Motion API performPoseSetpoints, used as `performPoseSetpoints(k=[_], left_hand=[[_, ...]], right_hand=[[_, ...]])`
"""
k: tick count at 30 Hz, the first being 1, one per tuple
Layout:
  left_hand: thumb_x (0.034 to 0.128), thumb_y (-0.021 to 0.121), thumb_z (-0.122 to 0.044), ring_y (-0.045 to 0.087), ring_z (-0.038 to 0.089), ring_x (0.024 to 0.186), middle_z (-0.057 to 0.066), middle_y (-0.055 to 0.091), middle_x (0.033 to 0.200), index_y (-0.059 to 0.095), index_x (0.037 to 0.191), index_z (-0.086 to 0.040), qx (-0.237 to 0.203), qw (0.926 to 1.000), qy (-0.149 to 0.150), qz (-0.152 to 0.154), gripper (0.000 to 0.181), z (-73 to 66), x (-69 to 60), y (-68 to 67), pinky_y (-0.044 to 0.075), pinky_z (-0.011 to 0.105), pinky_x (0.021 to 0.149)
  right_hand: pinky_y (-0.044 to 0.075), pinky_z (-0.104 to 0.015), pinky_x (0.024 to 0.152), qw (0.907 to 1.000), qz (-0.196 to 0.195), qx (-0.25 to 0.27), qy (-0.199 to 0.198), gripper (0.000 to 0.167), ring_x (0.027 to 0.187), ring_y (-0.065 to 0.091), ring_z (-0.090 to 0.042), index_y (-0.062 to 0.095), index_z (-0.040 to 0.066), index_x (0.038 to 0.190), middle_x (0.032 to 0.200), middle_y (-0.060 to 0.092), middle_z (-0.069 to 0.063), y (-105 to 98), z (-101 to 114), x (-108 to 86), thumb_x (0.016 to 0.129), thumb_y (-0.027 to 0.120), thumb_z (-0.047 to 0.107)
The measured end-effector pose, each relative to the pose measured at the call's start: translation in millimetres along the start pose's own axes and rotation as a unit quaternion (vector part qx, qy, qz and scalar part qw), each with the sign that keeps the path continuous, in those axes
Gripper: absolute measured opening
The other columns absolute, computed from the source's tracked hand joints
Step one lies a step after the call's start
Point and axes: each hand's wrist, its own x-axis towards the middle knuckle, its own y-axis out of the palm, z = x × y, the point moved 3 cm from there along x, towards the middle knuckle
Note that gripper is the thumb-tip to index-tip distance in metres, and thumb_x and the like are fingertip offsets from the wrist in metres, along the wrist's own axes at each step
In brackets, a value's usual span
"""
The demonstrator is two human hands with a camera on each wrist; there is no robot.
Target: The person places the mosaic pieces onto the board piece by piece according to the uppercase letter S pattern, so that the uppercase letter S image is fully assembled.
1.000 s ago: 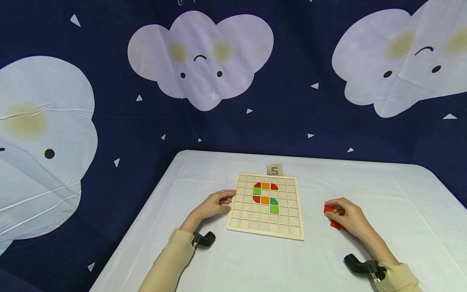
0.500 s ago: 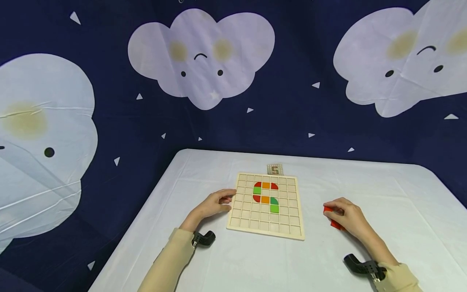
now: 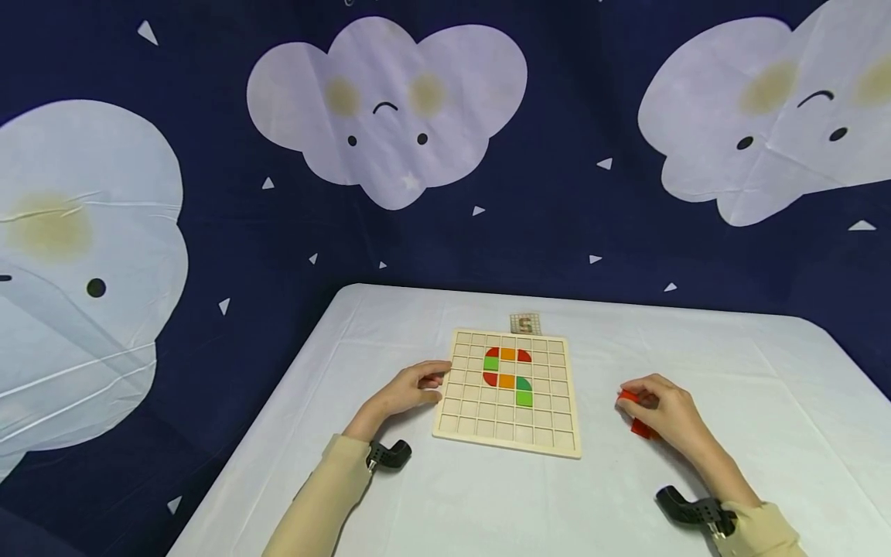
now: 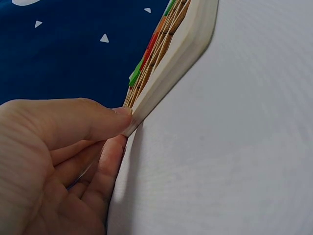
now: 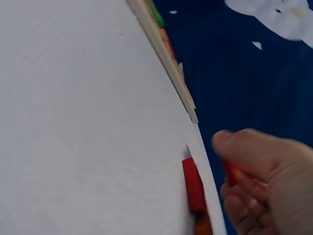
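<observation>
A wooden grid board (image 3: 487,425) lies on the table, with red, orange and green pieces (image 3: 507,381) set in its cells in an S-like shape. My left hand (image 3: 406,389) rests against the board's left edge, thumb and forefinger touching it; the left wrist view shows the thumb tip (image 4: 122,115) on the rim. To the right of the board, my right hand (image 3: 664,410) pinches a red block (image 3: 629,395) between thumb and fingers. Under that hand another red block (image 3: 640,428) lies on the cloth, and an orange piece (image 5: 202,226) adjoins it, partly hidden in the head view.
Behind the board lies a small card (image 3: 525,323) with a grid and an S-like figure. A white cloth (image 3: 766,387) covers the table. A dark blue curtain (image 3: 557,232) with clouds hangs behind the table's far edge.
My right fingers have shifted slightly, and the red block they pinch is turned a little. The left hand, the board and its pieces stay as they were.
</observation>
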Motion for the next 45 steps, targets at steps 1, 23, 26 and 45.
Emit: performPoseSetpoints(k=[1,23,26,45], left_hand=[[0.0823,0.058,0.015,0.049,0.045,0.106,0.033,0.043,0.133,0.040,0.132,0.018,0.001,1.0000,0.000,0.000,0.053,0.1,0.0,-0.1,0.040,0.052,0.096],[0.0837,0.060,0.012,0.052,0.038,0.105,0.029,0.045,0.133,0.041,0.133,0.015,0.018,0.9998,-0.011,0.001,0.053,4.1,1.6,0.5,0.043,0.047,0.094],[0.0840,0.060,0.011,0.051,0.039,0.106,0.030,0.045,0.133,0.040,0.134,0.016,0.015,0.9998,-0.013,0.005,0.053,2.7,1.6,0.7,0.043,0.048,0.095],[0.0845,0.059,0.011,0.050,0.040,0.106,0.029,0.045,0.132,0.040,0.134,0.015,0.010,0.9998,-0.016,0.005,0.053,3.1,0.5,-1.2,0.043,0.048,0.094]], right_hand=[[0.047,-0.014,0.061,1.0000,-0.002,0.004,-0.003,0.025,0.071,0.056,-0.007,0.071,0.006,0.095,0.086,0.062,0.002,-1,2,1.8,0.073,0.082,0.012],[0.052,-0.026,0.065,0.9827,0.088,0.132,-0.096,0.023,0.076,0.058,-0.010,0.071,0.005,0.098,0.091,0.064,0.004,42,99,41.9,0.077,0.078,0.012],[0.052,-0.028,0.065,0.9775,0.110,0.145,-0.107,0.023,0.076,0.057,-0.010,0.071,0.003,0.098,0.092,0.063,0.004,54,107,43.0,0.078,0.077,0.014],[0.044,-0.019,0.057,0.9672,0.164,0.077,-0.178,0.017,0.070,0.049,-0.006,0.071,0.009,0.093,0.084,0.055,0.008,94,111,36.7,0.078,0.077,0.014]])
